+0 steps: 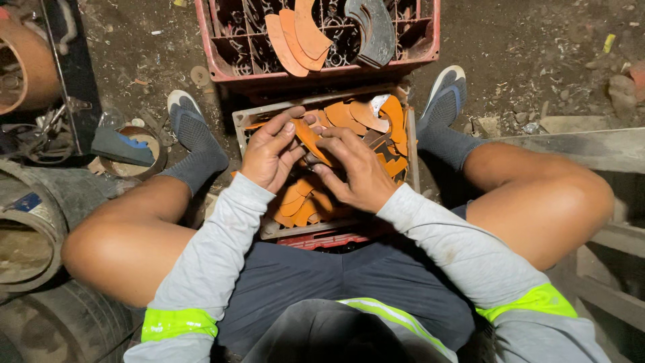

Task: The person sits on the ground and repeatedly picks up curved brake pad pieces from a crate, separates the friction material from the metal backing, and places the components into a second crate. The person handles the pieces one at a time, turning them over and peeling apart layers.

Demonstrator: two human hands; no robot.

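I sit with my knees apart over a grey crate (239, 119) filled with several curved orange pieces. My left hand (270, 153) and my right hand (355, 169) meet above it, and both grip one curved orange piece (310, 140) between their fingers. More orange pieces (299, 205) lie heaped in the crate under my hands, others (393, 124) at its far right. Whether a second piece lies under my right palm is hidden.
A red crate (218, 67) beyond the grey one holds more orange pieces (295, 33) and a dark grey curved piece (373, 27). My feet in grey shoes (188, 121) (443, 94) flank the crates. Round metal rings (27, 235) and a small tin (131, 151) lie at left; a plank (578, 138) lies at right.
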